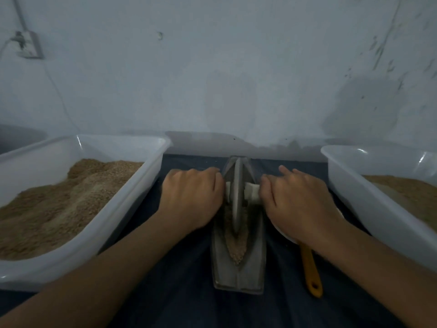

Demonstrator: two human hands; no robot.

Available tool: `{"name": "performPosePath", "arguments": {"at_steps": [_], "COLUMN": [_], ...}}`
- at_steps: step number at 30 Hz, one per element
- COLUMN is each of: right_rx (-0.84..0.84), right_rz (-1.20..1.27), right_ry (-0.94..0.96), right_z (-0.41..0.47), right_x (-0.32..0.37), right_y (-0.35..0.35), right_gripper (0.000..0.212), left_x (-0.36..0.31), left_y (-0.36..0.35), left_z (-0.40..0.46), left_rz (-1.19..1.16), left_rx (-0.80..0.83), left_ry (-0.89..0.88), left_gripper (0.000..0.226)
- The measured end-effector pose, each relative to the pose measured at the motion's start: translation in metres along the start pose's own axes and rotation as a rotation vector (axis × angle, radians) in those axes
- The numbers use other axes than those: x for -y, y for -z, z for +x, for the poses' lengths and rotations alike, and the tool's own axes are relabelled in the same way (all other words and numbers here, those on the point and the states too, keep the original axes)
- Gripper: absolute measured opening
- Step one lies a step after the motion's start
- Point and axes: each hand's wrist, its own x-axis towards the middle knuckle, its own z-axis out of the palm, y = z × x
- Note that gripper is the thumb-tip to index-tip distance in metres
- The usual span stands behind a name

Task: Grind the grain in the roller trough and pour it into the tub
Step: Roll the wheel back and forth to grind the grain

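Nearest me, grain (236, 247) lies in the grey roller trough (238, 268) on the dark-clothed table (184, 292). Further up, my left hand (191, 200) and right hand (300, 204) each hold a tight grip on the white axle (251, 192) either side of the roller wheel (237, 195). Tubs (132, 200) flank both sides.

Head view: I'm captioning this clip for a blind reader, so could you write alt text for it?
Two hands, left hand and right hand, grip the white axle handles of a metal roller wheel standing in a boat-shaped grinding trough that holds grain. White tubs of brown meal sit on either side, left tub and right tub, on a dark cloth.
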Motion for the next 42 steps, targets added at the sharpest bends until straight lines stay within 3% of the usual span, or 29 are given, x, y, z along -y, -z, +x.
{"name": "performPosePath", "arguments": {"at_steps": [4, 6, 9, 12, 15, 17, 21, 23, 25, 28, 32, 35, 40, 42], "right_rx": [0.265, 0.314, 0.330, 0.234, 0.058, -0.060, -0.091, -0.049, 0.146, 0.369, 0.297, 0.143, -0.028, -0.031], "right_rz": [-0.153, -0.112, -0.145, -0.153, 0.034, 0.082, 0.051, 0.044, -0.100, -0.143, -0.160, -0.076, 0.078, 0.056], "right_ry": [-0.005, -0.101, -0.072, 0.008, -0.007, -0.007, 0.049, 0.010, -0.002, -0.066, -0.064, -0.016, -0.010, 0.003], "right_z": [0.059, 0.080, 0.073, 0.032, -0.002, -0.019, -0.018, 0.004, 0.035, 0.071, 0.070, 0.035, -0.023, -0.026], "right_x": [-0.015, -0.021, -0.019, -0.008, 0.005, 0.012, 0.014, 0.009, -0.005, -0.019, -0.013, 0.006, 0.013, 0.012], "right_y": [-0.031, -0.039, -0.036, -0.022, 0.003, 0.013, 0.013, 0.004, -0.018, -0.035, -0.029, -0.011, 0.013, 0.016], "right_gripper": [0.016, 0.014, 0.005, 0.019, 0.050, 0.056, 0.060, 0.056, 0.036, 0.010, 0.022, 0.058, 0.054, 0.055], "left_x": [0.005, 0.007, 0.005, 0.002, 0.000, 0.003, 0.009, 0.007, 0.005, 0.007, 0.013, 0.011, 0.003, 0.004], "left_y": [-0.030, -0.037, -0.031, -0.016, 0.004, 0.014, 0.010, -0.003, -0.019, -0.033, -0.033, -0.021, 0.015, 0.017], "left_z": [0.068, 0.092, 0.089, 0.050, -0.001, -0.025, -0.024, -0.002, 0.034, 0.095, 0.096, 0.039, -0.029, -0.031], "left_rz": [-0.099, -0.199, -0.157, -0.061, -0.089, -0.170, -0.204, -0.089, -0.029, -0.100, -0.100, -0.034, -0.081, -0.074], "left_rx": [0.157, 0.219, 0.210, 0.136, 0.065, 0.102, 0.116, 0.091, 0.092, 0.233, 0.346, 0.209, -0.041, -0.034], "left_ry": [0.223, 0.289, 0.230, 0.095, 0.001, 0.003, 0.012, 0.021, 0.075, 0.181, 0.115, 0.015, -0.098, -0.102], "left_gripper": [0.033, 0.034, 0.032, 0.028, 0.032, 0.041, 0.047, 0.042, 0.036, 0.034, 0.032, 0.026, 0.055, 0.057]}}
